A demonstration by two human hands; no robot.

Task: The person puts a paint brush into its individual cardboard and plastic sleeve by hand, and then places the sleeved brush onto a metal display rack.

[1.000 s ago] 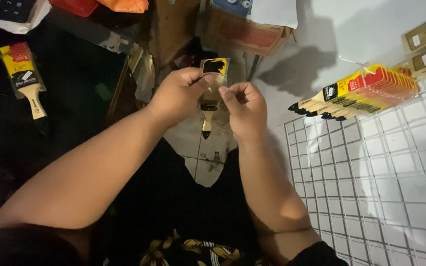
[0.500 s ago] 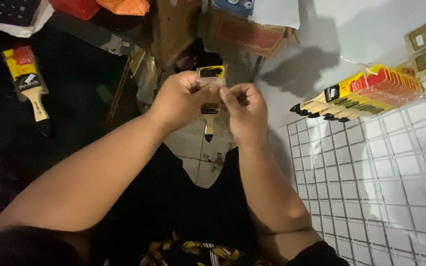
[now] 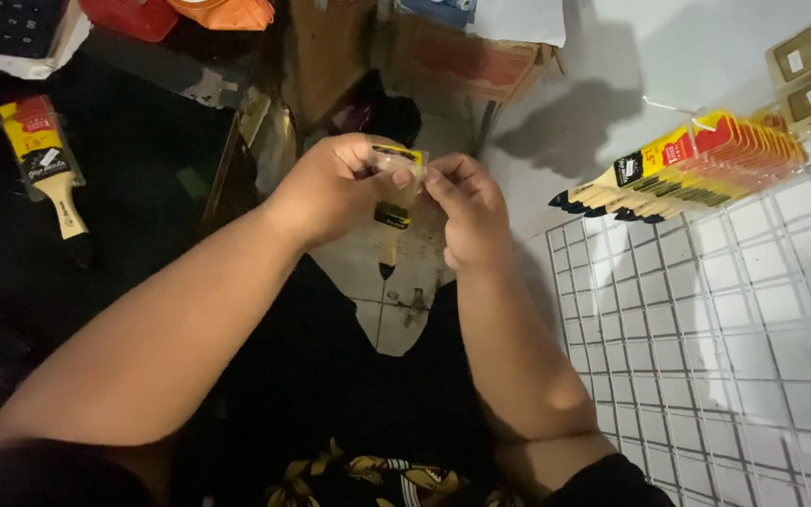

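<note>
Two hands, left hand [image 3: 335,188] and right hand [image 3: 466,211], pinch a packaged paintbrush [image 3: 393,202] by its clear sleeve top; likely light, stiff, with a slippery wrapper.

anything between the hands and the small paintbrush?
No. Both the left hand and right hand already pinch the clear sleeve at the top of the small paintbrush; nothing visible comes between them.
</note>
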